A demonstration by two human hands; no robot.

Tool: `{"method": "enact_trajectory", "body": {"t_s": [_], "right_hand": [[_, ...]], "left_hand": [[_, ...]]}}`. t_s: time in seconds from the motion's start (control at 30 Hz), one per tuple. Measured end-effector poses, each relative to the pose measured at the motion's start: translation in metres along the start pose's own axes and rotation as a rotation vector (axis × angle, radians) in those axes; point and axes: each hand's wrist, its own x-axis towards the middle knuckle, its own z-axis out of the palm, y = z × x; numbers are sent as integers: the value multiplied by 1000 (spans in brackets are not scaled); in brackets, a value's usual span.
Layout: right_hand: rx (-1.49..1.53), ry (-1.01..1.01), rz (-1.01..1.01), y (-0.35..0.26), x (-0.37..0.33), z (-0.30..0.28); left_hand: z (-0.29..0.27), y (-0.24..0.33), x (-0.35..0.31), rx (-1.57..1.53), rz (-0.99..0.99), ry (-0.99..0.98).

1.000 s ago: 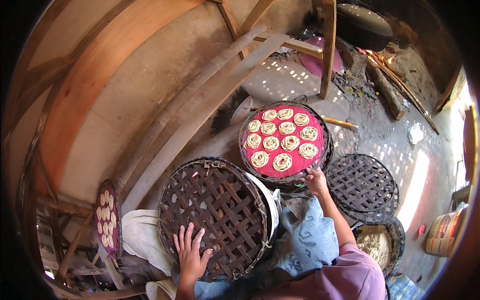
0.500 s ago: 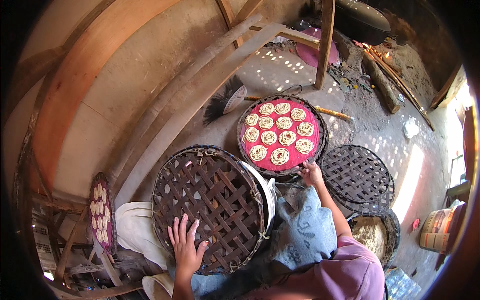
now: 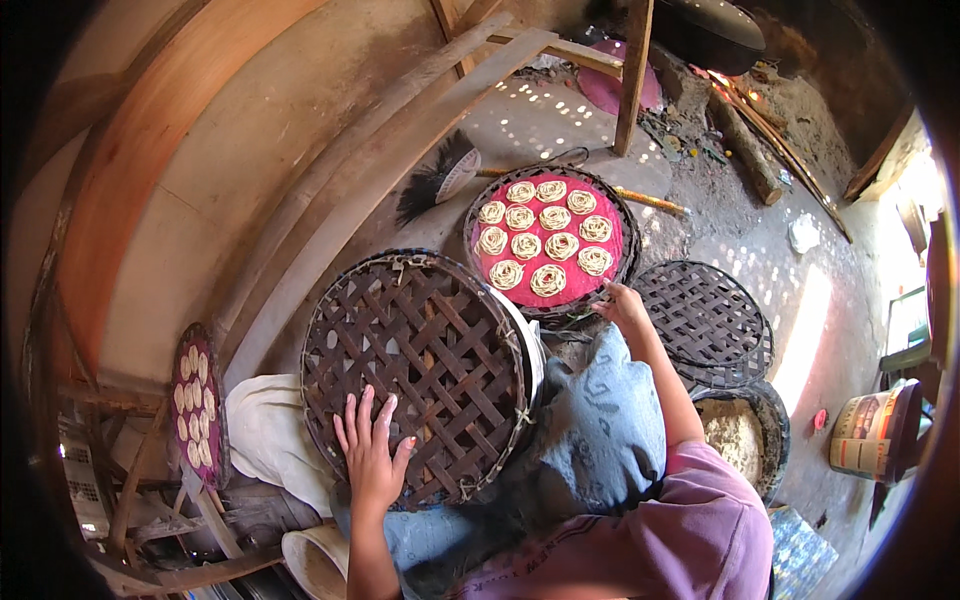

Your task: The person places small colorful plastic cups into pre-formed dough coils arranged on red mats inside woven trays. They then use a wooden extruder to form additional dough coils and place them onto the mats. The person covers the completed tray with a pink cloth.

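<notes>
My left hand (image 3: 372, 460) lies flat, fingers spread, on the lower part of a dark, round, openwork woven tray (image 3: 420, 345) that leans close in front of me. My right hand (image 3: 627, 306) reaches forward, its fingers closed at the near right rim of another round woven tray (image 3: 632, 245). That tray is lined with a red sheet (image 3: 575, 283), on which several pale nests of coiled, noodle-like strands (image 3: 562, 246) sit apart from one another. Part of the right hand's grip is hidden at the rim.
Stacked woven trays (image 3: 700, 315) lie at the right, above a container of pale crumbly stuff (image 3: 735, 435). A bucket (image 3: 868, 440) stands farther right. At the left are a filled tray (image 3: 195, 400) and white cloth (image 3: 270, 430). A broom (image 3: 440, 175), wooden post (image 3: 634, 80) and fire (image 3: 750, 98) are beyond.
The whole view has shifted a little, so everything sits higher in it. My left hand stays flat on the dark tray and my right hand stays at the red-lined tray's rim.
</notes>
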Motion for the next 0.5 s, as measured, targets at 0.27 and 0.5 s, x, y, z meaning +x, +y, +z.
{"method": "enact_trajectory", "body": {"t_s": [0.27,0.5], "right_hand": [[-1044,-60,-535,-41,-38,10],[-425,-356,-419,-152,-85,68]], "left_hand": [[-1,-7,-3,-4,41,22],[-27,-13,-30,-271,104,609]]}}
